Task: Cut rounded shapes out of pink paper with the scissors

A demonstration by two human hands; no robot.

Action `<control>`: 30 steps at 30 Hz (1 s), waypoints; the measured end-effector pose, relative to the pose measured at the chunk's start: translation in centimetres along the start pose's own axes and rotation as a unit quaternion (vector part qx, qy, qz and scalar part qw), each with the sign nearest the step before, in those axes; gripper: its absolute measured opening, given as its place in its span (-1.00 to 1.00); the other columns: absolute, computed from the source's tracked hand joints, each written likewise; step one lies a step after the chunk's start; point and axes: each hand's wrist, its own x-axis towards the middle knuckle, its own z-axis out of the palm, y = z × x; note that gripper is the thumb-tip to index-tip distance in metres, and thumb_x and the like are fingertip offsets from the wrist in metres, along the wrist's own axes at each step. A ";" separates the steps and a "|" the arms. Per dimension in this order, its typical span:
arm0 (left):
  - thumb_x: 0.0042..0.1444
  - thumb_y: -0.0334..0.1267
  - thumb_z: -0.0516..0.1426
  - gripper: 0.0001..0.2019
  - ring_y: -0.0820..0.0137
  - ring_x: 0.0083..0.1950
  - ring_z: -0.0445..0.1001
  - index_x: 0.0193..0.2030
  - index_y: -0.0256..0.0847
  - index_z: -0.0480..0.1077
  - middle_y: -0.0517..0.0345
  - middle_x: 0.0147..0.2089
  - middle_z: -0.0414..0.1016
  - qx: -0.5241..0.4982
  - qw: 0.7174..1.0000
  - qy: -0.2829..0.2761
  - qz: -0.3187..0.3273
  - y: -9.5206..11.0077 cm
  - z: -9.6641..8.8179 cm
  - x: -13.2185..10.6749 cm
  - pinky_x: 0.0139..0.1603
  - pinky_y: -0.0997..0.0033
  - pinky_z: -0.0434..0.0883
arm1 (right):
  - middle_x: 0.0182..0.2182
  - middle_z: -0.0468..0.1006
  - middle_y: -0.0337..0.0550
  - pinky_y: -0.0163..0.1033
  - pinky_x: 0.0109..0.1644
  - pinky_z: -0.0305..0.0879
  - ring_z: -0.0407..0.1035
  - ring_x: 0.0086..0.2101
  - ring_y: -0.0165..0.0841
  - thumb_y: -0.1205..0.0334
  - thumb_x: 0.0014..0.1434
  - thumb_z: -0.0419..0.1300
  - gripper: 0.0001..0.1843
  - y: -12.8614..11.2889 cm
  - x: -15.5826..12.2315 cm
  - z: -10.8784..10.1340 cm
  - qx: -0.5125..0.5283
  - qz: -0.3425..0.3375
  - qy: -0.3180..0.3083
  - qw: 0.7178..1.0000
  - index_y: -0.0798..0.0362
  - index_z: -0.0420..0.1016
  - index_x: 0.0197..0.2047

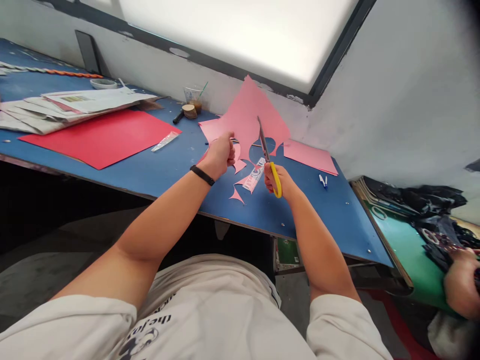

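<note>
My left hand (221, 152) is closed on the lower edge of a pink paper sheet (245, 112), holding it up above the blue table (150, 165). My right hand (279, 182) grips yellow-handled scissors (267, 152), whose blades point up into the pink sheet. A black band sits on my left wrist. Pink paper scraps (238, 192) lie on the table just under my hands, beside a small printed packet (255, 176).
A red sheet (101, 137) and a stack of newspapers (67, 105) lie at the left. Another pink sheet (309, 156) and a pen (323, 181) lie at the right. A plastic cup (194, 97) stands by the wall. Another person's hand (461, 285) shows at far right.
</note>
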 end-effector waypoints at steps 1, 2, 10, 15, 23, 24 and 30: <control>0.53 -0.13 0.18 -0.44 0.56 -0.69 -0.14 -0.48 -0.04 -0.02 0.42 -0.66 -0.10 0.007 0.999 -0.016 -0.048 0.2 0.0 -0.1 -0.67 0.49 -0.09 | -0.59 0.16 -0.40 -0.25 -0.60 0.17 0.11 -0.62 -0.42 -0.91 0.00 0.40 0.00 0.3 0.2 -0.1 0.002 -0.002 -0.005 1.000 -0.13 0.19 -0.31; 0.54 -0.11 0.14 -0.43 0.55 -0.71 -0.12 -0.49 -0.02 -0.05 0.41 -0.67 -0.10 0.006 0.995 -0.038 -0.093 0.4 -0.1 -0.1 -0.69 0.47 -0.09 | -0.59 0.15 -0.40 -0.25 -0.60 0.16 0.11 -0.62 -0.42 -0.91 -0.01 0.40 0.00 0.5 0.4 -0.2 0.003 -0.004 -0.007 1.000 -0.12 0.20 -0.31; 0.57 0.02 0.15 -0.49 0.50 -0.70 0.28 -0.44 -0.16 0.39 0.14 -0.58 0.44 -0.039 0.972 -0.155 -0.172 1.3 -0.4 -0.9 -0.67 0.51 0.21 | -0.58 0.16 -0.41 -0.25 -0.60 0.15 0.09 -0.61 -0.42 -0.96 -0.01 0.33 0.01 0.5 0.3 -0.3 0.009 -0.031 0.007 0.999 -0.11 0.25 -0.28; 0.53 0.16 0.21 -0.43 0.36 -0.53 0.61 0.11 -0.41 0.72 -0.27 -0.22 0.80 0.014 0.950 -0.250 -0.185 1.0 -0.9 -1.1 -0.53 0.46 0.47 | -0.59 0.19 -0.38 -0.27 -0.59 0.14 0.11 -0.60 -0.43 -0.88 0.08 0.36 -0.04 -0.1 -0.3 0.1 0.004 -0.057 0.006 0.998 -0.10 0.25 -0.31; 0.50 0.14 0.23 -0.47 0.46 -0.64 0.34 0.21 -0.34 0.71 0.00 -0.46 0.62 0.047 0.948 -0.269 -0.163 0.6 -0.9 -0.8 -0.60 0.47 0.31 | -0.59 0.17 -0.36 -0.27 -0.59 0.13 0.09 -0.60 -0.41 -0.65 0.22 0.47 -0.16 0.4 0.1 0.3 0.021 -0.053 0.017 0.998 -0.11 0.19 -0.35; 0.48 0.14 0.25 -0.48 0.46 -0.64 0.32 0.17 -0.33 0.72 0.00 -0.47 0.60 0.057 0.949 -0.268 -0.159 0.5 -0.8 -0.8 -0.60 0.46 0.29 | -0.59 0.17 -0.36 -0.27 -0.59 0.13 0.09 -0.60 -0.41 -0.67 0.20 0.47 -0.15 0.4 0.0 0.4 0.021 -0.052 0.012 0.998 -0.12 0.19 -0.36; 0.44 0.29 0.26 -0.43 0.49 -0.64 0.18 -0.15 -0.26 0.72 0.11 -0.60 0.38 0.159 0.950 -0.252 -0.093 -0.6 -0.4 -1.3 -0.59 0.45 0.11 | -0.57 0.20 -0.36 -0.26 -0.56 0.17 0.12 -0.58 -0.41 -0.80 0.12 0.43 -0.08 0.5 -0.4 1.1 0.004 -0.069 -0.035 0.997 -0.11 0.23 -0.35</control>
